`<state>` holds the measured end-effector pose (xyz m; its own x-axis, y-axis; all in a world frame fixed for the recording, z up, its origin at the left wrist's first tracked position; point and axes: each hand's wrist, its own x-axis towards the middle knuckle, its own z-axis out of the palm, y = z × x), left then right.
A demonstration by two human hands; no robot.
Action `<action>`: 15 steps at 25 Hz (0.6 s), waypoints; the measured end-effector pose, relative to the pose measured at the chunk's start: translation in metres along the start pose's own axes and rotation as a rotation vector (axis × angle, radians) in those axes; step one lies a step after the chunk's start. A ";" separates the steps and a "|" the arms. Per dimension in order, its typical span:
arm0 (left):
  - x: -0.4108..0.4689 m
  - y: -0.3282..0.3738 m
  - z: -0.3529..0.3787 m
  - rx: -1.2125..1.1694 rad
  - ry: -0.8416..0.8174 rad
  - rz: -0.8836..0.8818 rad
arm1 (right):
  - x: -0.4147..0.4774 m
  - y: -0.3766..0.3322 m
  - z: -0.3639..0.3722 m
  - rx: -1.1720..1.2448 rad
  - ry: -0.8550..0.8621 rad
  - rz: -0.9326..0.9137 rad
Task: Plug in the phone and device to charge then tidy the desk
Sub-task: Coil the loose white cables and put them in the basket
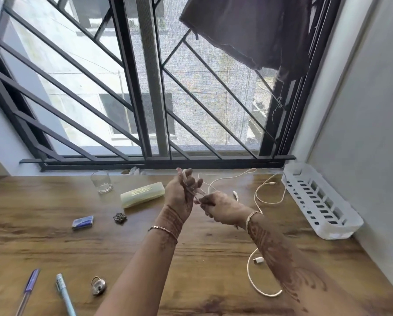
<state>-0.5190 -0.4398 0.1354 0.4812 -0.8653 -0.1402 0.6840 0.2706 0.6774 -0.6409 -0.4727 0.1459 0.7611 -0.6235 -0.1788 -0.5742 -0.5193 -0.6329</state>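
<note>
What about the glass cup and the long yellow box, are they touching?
Apart. The head view shows a strip of bare wooden desk between the glass cup and the long yellow box.

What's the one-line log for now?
left hand: holds phone | right hand: pinches white cable at phone's lower end | plugged in: cannot tell

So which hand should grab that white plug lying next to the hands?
Probably the right hand: the white plug lies on the desk just beside it. The left hand is farther off and grips most of a thin object, likely the phone.
</note>
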 end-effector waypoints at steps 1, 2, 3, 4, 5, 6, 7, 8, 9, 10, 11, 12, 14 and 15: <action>0.002 -0.001 -0.001 0.052 0.010 0.017 | 0.000 0.000 -0.001 -0.041 -0.020 -0.012; 0.003 -0.002 -0.003 0.120 0.020 0.035 | 0.000 -0.001 -0.003 -0.088 -0.052 -0.015; 0.004 -0.003 -0.004 0.212 0.028 0.056 | -0.002 -0.003 -0.005 -0.137 -0.092 -0.019; 0.007 -0.004 -0.006 0.324 0.028 0.079 | -0.004 -0.004 -0.008 -0.182 -0.125 -0.026; 0.009 -0.004 -0.008 0.450 0.013 0.102 | -0.006 -0.005 -0.011 -0.212 -0.134 -0.042; 0.009 -0.003 -0.011 0.575 -0.005 0.122 | -0.008 -0.007 -0.013 -0.235 -0.115 -0.063; 0.009 -0.002 -0.013 0.695 -0.035 0.133 | -0.010 -0.010 -0.015 -0.244 -0.065 -0.092; 0.008 -0.002 -0.017 0.810 -0.071 0.132 | -0.010 -0.011 -0.017 -0.223 -0.009 -0.117; 0.007 -0.004 -0.020 0.920 -0.111 0.118 | -0.010 -0.012 -0.020 -0.168 0.041 -0.134; 0.005 -0.007 -0.023 1.020 -0.155 0.102 | -0.009 -0.012 -0.021 -0.106 0.088 -0.138; 0.003 -0.009 -0.025 1.100 -0.192 0.093 | -0.008 -0.010 -0.023 -0.073 0.144 -0.142; 0.003 -0.011 -0.026 1.152 -0.209 0.081 | -0.007 -0.009 -0.026 -0.076 0.204 -0.160; -0.001 -0.012 -0.025 1.134 -0.226 0.015 | -0.005 -0.004 -0.032 -0.107 0.316 -0.218; -0.004 -0.009 -0.021 1.095 -0.243 -0.024 | -0.006 -0.002 -0.034 -0.095 0.357 -0.240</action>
<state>-0.5158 -0.4297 0.1143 0.2726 -0.9571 -0.0982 -0.2164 -0.1604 0.9630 -0.6541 -0.4879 0.1735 0.7335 -0.6332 0.2470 -0.4318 -0.7148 -0.5501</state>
